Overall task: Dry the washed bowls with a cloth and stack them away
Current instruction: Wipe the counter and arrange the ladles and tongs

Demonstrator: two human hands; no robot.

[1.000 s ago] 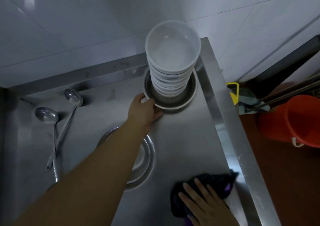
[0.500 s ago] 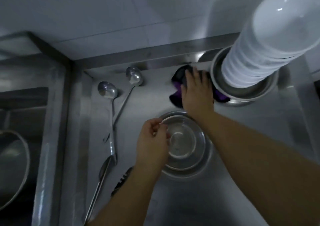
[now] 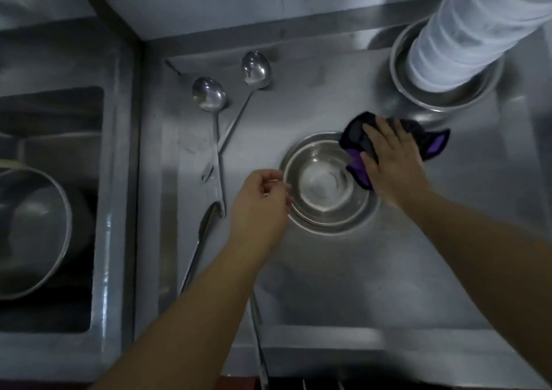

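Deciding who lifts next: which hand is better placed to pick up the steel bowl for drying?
Left. The left hand is already at the steel bowl's near rim, holding nothing, while the right hand lies on the cloth.

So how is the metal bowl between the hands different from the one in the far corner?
The near steel bowl holds nothing, while the corner steel bowl carries a tall stack of white bowls. The near one sits nested on other metal bowls; the corner one sits straight on the counter. The cloth overlaps the near bowl's rim; the corner bowl is untouched. Both are round, shiny and upright.
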